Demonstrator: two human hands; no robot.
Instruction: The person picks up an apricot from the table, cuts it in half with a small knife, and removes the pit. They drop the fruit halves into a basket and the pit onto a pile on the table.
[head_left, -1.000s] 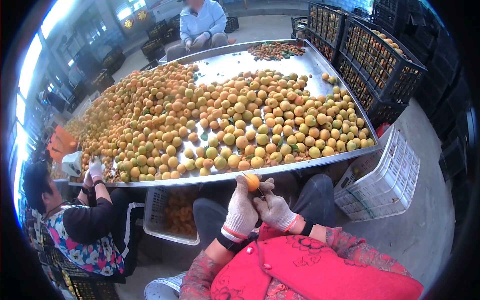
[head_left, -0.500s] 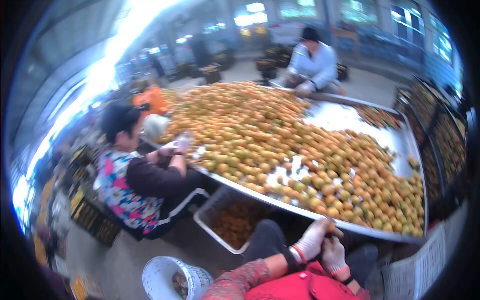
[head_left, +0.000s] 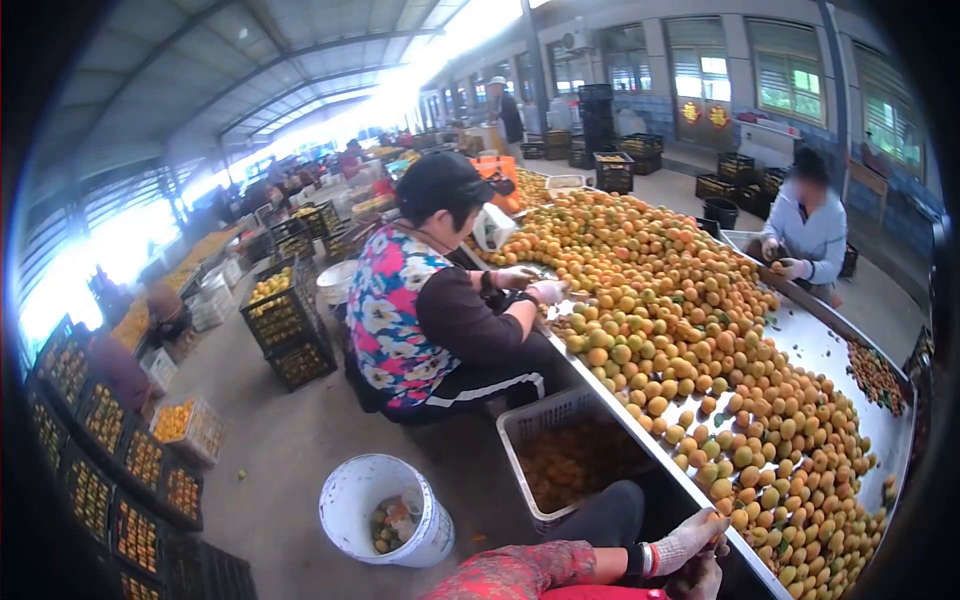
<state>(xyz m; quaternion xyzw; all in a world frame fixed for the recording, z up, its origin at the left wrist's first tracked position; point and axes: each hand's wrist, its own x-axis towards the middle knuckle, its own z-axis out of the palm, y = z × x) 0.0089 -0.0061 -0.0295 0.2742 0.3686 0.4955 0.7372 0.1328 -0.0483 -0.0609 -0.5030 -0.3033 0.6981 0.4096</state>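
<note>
My left hand [head_left: 684,541], in a whitish glove with a dark band at the wrist, is closed at the near edge of the metal sorting table [head_left: 664,462]. A small bit of an orange fruit [head_left: 714,517] shows at its fingertips. Just below, my right hand [head_left: 702,578] is held close against the left, partly hidden and dark, its fingers curled; what they grip is not visible. Beyond both hands lies a large heap of round orange and greenish fruit [head_left: 660,300] on the table.
A white crate [head_left: 515,430] with fruit stands under the table edge, near a white bucket [head_left: 430,535] with some contents. A co-worker [head_left: 440,290] sits at left handling fruit; another person [head_left: 808,230] works across the table. Stacked fruit crates [head_left: 285,320] stand farther left.
The view has swung left, so the table, co-workers and bucket appear farther right. My hands stay close together, now lower in view and partly cut off.
</note>
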